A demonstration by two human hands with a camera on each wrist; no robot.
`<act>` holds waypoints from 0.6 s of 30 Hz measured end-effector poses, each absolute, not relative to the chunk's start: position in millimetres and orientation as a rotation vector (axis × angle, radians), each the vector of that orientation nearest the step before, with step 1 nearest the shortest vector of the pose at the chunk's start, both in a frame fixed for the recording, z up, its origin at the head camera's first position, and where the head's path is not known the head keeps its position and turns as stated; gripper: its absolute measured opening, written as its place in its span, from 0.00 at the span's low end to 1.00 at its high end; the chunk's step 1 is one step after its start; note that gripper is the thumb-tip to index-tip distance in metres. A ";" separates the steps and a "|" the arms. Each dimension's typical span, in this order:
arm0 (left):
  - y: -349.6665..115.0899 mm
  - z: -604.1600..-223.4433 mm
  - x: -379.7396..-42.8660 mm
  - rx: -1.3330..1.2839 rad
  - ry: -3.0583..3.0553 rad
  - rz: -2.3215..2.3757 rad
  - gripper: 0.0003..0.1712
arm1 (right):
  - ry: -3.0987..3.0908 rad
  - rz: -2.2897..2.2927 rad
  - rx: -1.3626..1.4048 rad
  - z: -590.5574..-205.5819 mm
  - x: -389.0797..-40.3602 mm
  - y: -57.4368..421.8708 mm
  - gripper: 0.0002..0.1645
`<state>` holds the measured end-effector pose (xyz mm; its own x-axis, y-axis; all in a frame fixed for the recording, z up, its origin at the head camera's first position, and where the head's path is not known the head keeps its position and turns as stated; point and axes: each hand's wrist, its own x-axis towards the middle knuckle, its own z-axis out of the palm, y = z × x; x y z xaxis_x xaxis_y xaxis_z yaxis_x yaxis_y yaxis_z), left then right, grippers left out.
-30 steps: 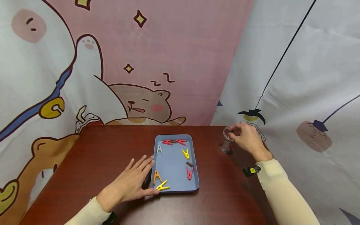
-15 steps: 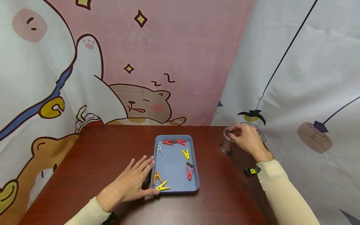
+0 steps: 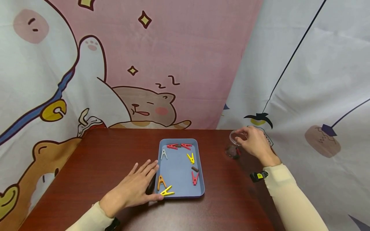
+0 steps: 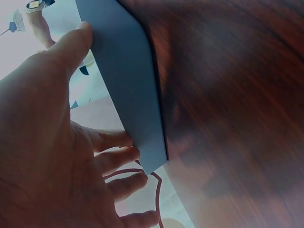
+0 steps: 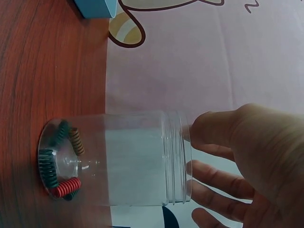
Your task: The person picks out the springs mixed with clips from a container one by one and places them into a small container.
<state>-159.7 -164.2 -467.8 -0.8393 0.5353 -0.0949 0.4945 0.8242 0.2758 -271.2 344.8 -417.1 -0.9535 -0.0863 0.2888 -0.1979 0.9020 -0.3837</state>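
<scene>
l. hand: fingers extended & spread, grasping nothing. thumb sits at near-l. corner of the blue-grey tray; fingertips lie along its l. wall.

r. hand: at mouth of the clear jar. fingers loosely bent & apart, released, w/ nothing in grasp; thumb & fingertips are at the threaded rim. exact contact pts. on rim: cannot tell.

jar position: upright on the red-brown table, r. of tray & well apart from it, toward far edge. contents, at jar bottom: dark green springs, one red spring, one brown spring. exact qty. of dark green units unclear (overlap).

tray contents, far to near: 2 red clips w/ a dark coil between; pale clip near l. wall; yellow clip toward r. wall; second coil; third red clip just on its near side; orange clip near l. wall; second yellow clip at near-l. corner.

surroundings: printed backdrop behind table; cream sleeves on both arms.
</scene>
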 end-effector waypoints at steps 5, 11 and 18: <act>-164.0 -467.8 -160.5 0.817 2.843 0.364 0.69 | -2.775 0.588 0.220 -415.5 -271.2 346.1 0.14; -164.5 -468.1 -161.2 0.824 2.845 0.354 0.70 | -2.758 0.593 0.220 -413.6 -270.2 346.2 0.14; -164.3 -467.4 -160.0 0.833 2.847 0.360 0.70 | -2.732 0.579 0.238 -414.1 -268.9 344.5 0.13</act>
<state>-160.0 -164.3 -467.4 -0.8338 0.5464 -0.0794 0.5095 0.8168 0.2707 -268.9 344.5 -414.1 -0.9293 -0.0920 0.3578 -0.2293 0.9030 -0.3634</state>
